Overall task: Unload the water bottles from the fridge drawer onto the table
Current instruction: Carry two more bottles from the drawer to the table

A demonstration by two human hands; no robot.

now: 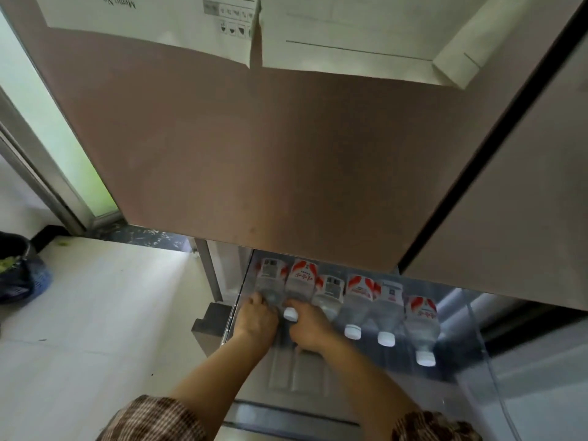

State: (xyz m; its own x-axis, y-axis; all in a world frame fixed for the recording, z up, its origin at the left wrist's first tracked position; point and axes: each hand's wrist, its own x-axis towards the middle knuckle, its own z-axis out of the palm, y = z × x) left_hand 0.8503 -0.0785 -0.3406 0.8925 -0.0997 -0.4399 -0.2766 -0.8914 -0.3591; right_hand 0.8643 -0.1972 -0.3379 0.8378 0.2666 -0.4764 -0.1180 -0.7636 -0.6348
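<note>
Several clear water bottles with red-and-white labels and white caps lie side by side in the open fridge drawer [471, 351], caps pointing toward me. My left hand [256, 319] grips the leftmost bottle [269, 280] near its neck, hiding the cap. My right hand [310, 326] is curled round the neck of the second bottle [300, 281], whose white cap [290, 314] shows beside my thumb. To the right lie more bottles, among them a third [327, 291] and the one at the far right [421, 326].
The closed fridge door [270, 154] hangs just above the drawer, with paper sheets [334, 30] stuck on it. Pale floor [95, 329] spreads to the left, with a dark bag [19, 275] at the left edge. The drawer's clear front wall [496, 393] is at lower right.
</note>
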